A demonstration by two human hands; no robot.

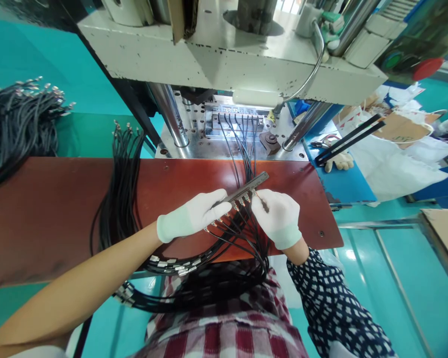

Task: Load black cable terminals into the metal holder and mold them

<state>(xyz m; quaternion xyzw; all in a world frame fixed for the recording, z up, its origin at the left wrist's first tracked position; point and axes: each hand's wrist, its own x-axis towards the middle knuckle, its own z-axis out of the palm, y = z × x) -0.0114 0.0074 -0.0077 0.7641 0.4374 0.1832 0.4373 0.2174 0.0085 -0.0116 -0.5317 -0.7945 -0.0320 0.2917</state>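
Checked shirt (224,338) fills the near edge as two white-gloved hands meet over a reddish-brown board (59,209). Left hand (194,215) grips a grey metal bar (246,188) lined with black cables (231,233); right hand (278,216) pinches one cable end at the bar's right. More cables run far into a press (231,54), with loose bundles (18,119) at left

Cable ends (242,200) hidden under the metal bar (246,186) — connector details too small.
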